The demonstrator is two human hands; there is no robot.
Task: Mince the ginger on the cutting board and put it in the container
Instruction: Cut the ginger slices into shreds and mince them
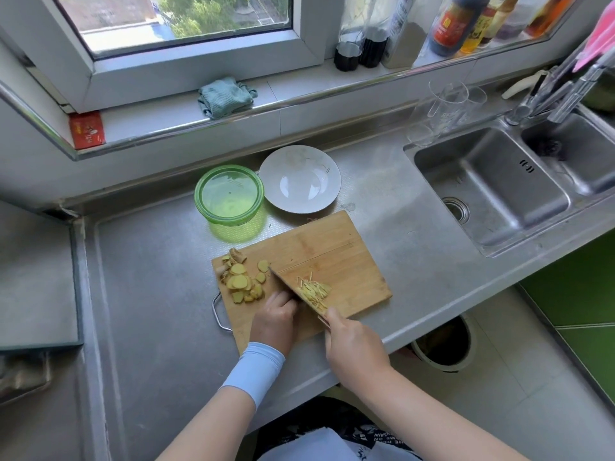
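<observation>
A wooden cutting board (319,251) lies on the steel counter. Ginger slices (241,281) and a knobby ginger piece are piled at its left end. A small heap of ginger strips (316,289) lies near the board's front right. My right hand (352,344) grips the handle of a knife (289,289), whose blade runs edge-down just left of the strips. My left hand (274,319) rests with curled fingers on the board against the blade's left side; whether it holds ginger is hidden. A green lidded container (229,194) stands behind the board.
A white plate (299,179) sits beside the container. A double steel sink (492,191) and faucet are at the right, with clear glasses (446,108) behind it. A cloth (224,96) and bottles are on the window ledge. A bin (442,341) stands below the counter edge.
</observation>
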